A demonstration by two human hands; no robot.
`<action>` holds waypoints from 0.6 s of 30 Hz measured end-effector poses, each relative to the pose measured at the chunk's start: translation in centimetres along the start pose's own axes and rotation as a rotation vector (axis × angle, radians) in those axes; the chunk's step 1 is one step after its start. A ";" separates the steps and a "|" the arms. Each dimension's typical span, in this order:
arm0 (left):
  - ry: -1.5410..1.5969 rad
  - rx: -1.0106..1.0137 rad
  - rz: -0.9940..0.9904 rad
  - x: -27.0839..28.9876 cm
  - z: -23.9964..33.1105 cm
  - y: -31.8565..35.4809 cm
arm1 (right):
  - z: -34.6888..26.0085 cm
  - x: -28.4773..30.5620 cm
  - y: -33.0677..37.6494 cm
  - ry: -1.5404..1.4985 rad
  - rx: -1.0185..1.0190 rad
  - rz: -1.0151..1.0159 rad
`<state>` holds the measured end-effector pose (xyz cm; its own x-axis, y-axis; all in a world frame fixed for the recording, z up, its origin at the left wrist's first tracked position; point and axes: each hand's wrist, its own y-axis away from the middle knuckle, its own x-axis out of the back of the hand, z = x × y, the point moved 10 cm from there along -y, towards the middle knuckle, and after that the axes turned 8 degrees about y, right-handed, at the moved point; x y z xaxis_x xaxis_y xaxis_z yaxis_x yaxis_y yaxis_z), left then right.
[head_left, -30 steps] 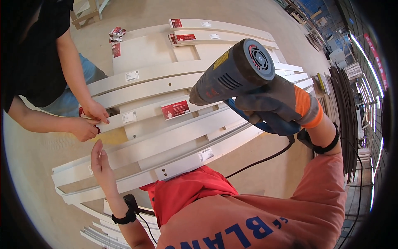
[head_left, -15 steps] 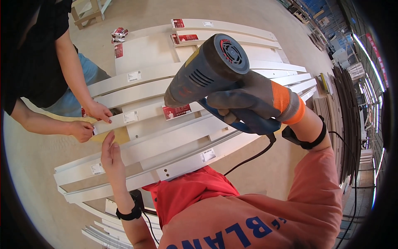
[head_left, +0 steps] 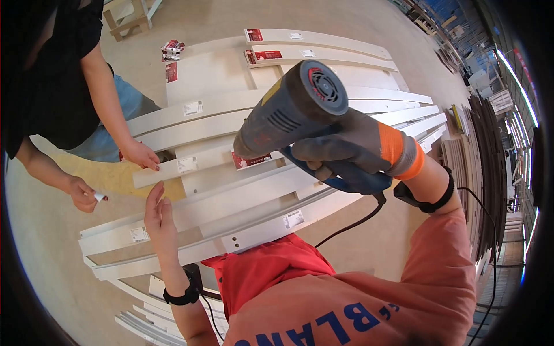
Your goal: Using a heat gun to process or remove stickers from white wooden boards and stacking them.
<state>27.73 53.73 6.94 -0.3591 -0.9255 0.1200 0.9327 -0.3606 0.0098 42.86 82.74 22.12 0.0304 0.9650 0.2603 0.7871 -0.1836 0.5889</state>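
My right hand (head_left: 352, 150), in a grey glove with an orange cuff, grips a grey and blue corded heat gun (head_left: 288, 112). Its nozzle points down at a stack of long white panels (head_left: 242, 202), close to a red label (head_left: 251, 160). My left hand (head_left: 158, 219) lies flat and bare on one white panel, fingers together, holding nothing. Beside it lies a tan board (head_left: 124, 176). Opposite me a person in a black shirt rests one hand (head_left: 141, 155) on a panel end and pinches a small white object in the other hand (head_left: 83, 193).
More white panels with red labels (head_left: 311, 55) lie farther out on the floor. Small red and white packets (head_left: 172, 49) sit beyond them. Dark strips and boards (head_left: 479, 144) are stacked at the right. The tool's black cord (head_left: 346, 225) trails over the panel edge.
The heat gun has swung left and down toward the red label. My left hand has slid a little along the panel. The other person's lower hand has pulled away from the tan board.
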 end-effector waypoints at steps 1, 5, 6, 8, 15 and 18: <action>0.016 -0.025 -0.015 -0.3 0.3 0.0 | 0.1 0.0 0.0 -0.002 0.003 -0.001; -0.025 -0.016 0.003 0.3 0.3 0.0 | 1.0 1.0 -0.3 0.102 -0.004 -0.011; -0.065 0.009 0.019 0.7 -0.2 0.0 | 1.4 1.6 -0.5 0.179 -0.012 -0.004; -0.104 0.027 0.039 1.2 -0.6 -0.3 | 1.9 2.2 -0.3 0.126 -0.014 0.014; -0.456 -0.221 -0.272 -7.5 -2.8 -3.9 | 2.6 3.5 0.0 0.052 0.005 0.068; -0.590 -0.404 -0.422 -13.4 -3.8 -4.5 | 3.0 4.3 0.6 0.043 -0.019 0.109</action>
<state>28.22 67.34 1.55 -0.4945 -0.5314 0.6878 0.5992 -0.7816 -0.1730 45.29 87.31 21.24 0.0886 0.9304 0.3557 0.7690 -0.2909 0.5693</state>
